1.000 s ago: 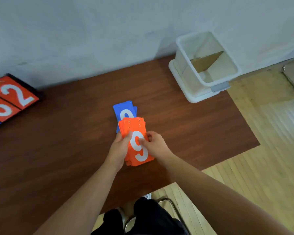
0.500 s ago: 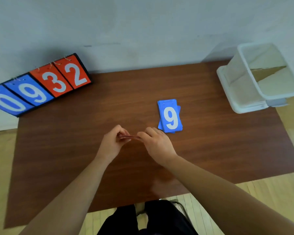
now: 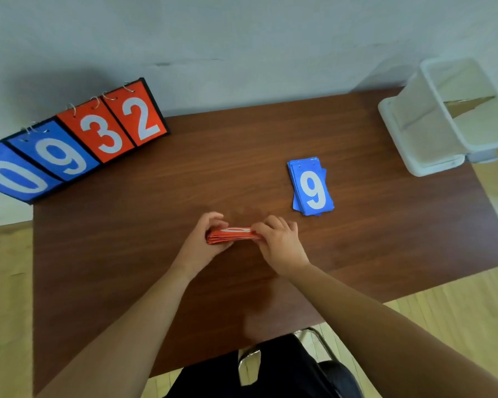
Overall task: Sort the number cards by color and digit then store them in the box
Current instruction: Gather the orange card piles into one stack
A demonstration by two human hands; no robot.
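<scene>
A stack of orange number cards (image 3: pixel 231 234) is held nearly edge-on just above the brown table (image 3: pixel 127 239), a white digit showing on its top face. My left hand (image 3: pixel 206 239) grips the stack's left end and my right hand (image 3: pixel 279 242) grips its right end. A stack of blue number cards (image 3: pixel 311 186) with a white 9 on top lies flat on the table, up and to the right of my hands. The white plastic box (image 3: pixel 431 133) stands at the table's far right corner, with a brown cardboard divider inside.
A flip scoreboard (image 3: pixel 69 145) showing blue 0 and 9, orange 3 and 2, leans at the table's far left edge against the wall. A chair frame (image 3: pixel 316 334) and dark trousers sit below the table's near edge. Wooden floor lies on both sides.
The orange stack went from face-up with a 9 showing, over the blue stack, to nearly edge-on left of it. The view swung left, bringing the scoreboard fully into sight.
</scene>
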